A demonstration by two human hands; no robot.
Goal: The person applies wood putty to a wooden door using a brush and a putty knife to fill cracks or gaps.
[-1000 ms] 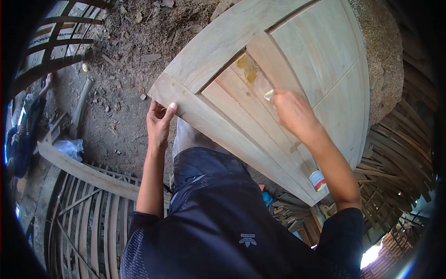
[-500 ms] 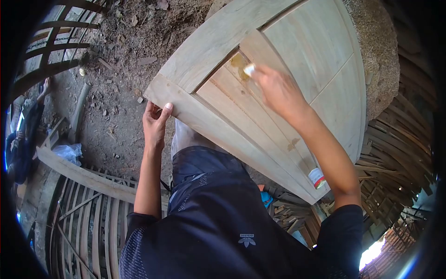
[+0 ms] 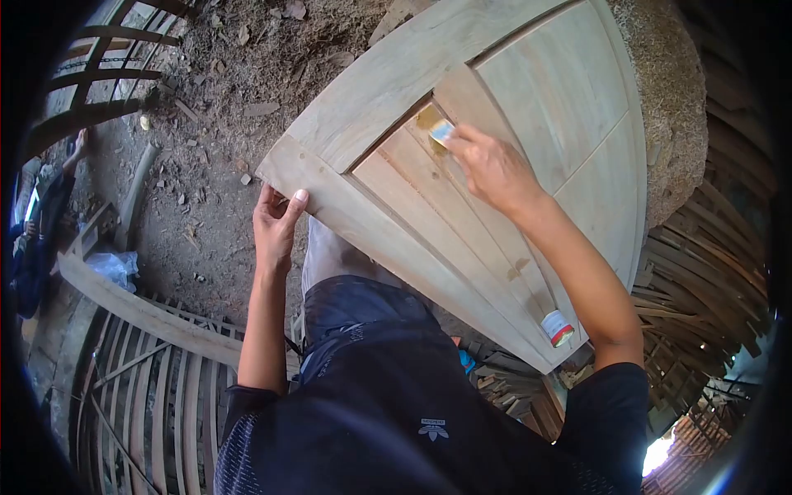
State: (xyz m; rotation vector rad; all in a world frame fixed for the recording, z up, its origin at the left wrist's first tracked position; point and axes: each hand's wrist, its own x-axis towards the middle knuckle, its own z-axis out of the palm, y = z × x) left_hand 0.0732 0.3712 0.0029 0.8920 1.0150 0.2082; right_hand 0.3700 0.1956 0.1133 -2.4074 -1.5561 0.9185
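A pale wooden panelled door (image 3: 330, 132) lies in front of me. My left hand (image 3: 276, 223) grips its near left corner, thumb on top and fingers underneath. My right hand (image 3: 495, 173) is closed on a small, flat, white-and-blue scraper (image 3: 441, 131), held against a recessed panel. Beside the scraper is a yellow-brown smear of paste (image 3: 427, 117) at the panel's upper end. Lower on the door, a small brown patch (image 3: 518, 269) marks the wood. A white-and-red tin (image 3: 557, 327) rests near the door's bottom right corner, its contents not clear.
Sawdust-covered ground (image 3: 214, 165) with wood chips lies beyond the door. Stacked wooden strips (image 3: 701, 272) are at right, and a slatted wooden frame (image 3: 165, 388) is at lower left. A clear plastic bag (image 3: 114, 268) lies near another person (image 3: 45, 223) at the left edge.
My right hand has shifted slightly down with the scraper, which now shows its flat face. My left hand keeps its hold on the door. The view has shifted slightly.
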